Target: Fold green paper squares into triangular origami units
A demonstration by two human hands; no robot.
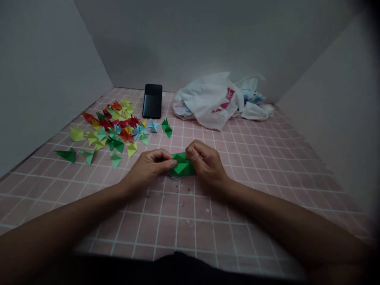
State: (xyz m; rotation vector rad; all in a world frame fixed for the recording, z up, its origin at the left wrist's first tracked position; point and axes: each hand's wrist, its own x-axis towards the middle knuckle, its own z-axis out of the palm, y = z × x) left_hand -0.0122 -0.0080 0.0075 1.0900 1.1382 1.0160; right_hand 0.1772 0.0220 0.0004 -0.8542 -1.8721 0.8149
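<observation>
Fingertips of the left hand [150,166] and right hand [206,162] closed, pinching a folded green origami piece [182,168] from either end, just over the pink tiled surface [190,233]. Light, thin, easily creased paper, probably safest held along its folded edges.

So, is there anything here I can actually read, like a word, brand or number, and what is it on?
White plastic bag: red print, too blurred to read.
Black phone: no text shows.
Green paper: no text shows.
Nothing else in view can be read.
</observation>
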